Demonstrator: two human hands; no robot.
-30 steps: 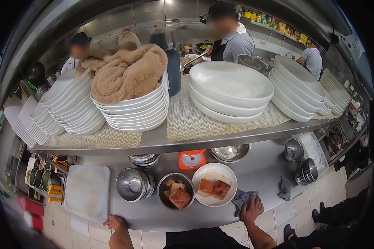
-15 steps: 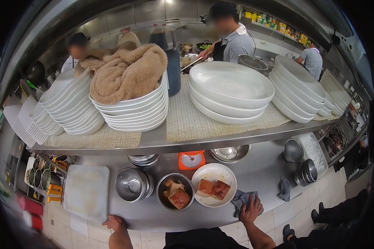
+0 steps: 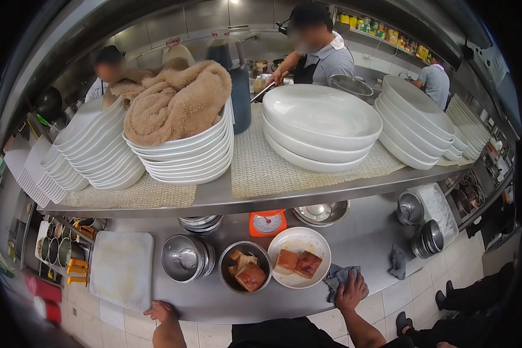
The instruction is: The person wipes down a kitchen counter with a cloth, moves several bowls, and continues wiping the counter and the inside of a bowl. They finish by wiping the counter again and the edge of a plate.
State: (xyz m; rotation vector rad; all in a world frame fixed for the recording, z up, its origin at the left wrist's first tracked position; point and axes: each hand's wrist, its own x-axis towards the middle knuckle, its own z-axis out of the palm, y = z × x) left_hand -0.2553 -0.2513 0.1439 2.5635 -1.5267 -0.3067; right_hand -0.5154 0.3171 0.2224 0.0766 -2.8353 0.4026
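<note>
At the front edge of the steel counter (image 3: pixel 209 304), my left hand (image 3: pixel 161 311) rests by the lower corner of a white cutting board (image 3: pixel 122 269), its fingers pointing left and holding nothing. On the right, my right hand (image 3: pixel 351 292) presses down on a crumpled grey cloth (image 3: pixel 336 277) and grips it against the counter. Just left of that cloth, a white plate (image 3: pixel 298 234) carries two browned slabs of meat (image 3: pixel 308 264). Beside the plate is a steel bowl (image 3: pixel 222 277) with more meat pieces (image 3: pixel 251 276) in it.
An orange kitchen scale (image 3: pixel 267 223) stands behind the plate. Stacked steel bowls (image 3: pixel 182 258) are at the left, others (image 3: pixel 429 238) at the right near a second grey cloth (image 3: pixel 397 262). Overhead, a shelf (image 3: pixel 243 200) bears white dish stacks (image 3: pixel 322 130) and a brown towel (image 3: pixel 177 104). Co-workers stand behind.
Both my hands and the cloth stay where they were. Behind the shelf, the co-worker with the long-handled utensil has moved the arm and drawn the utensil slightly left.
</note>
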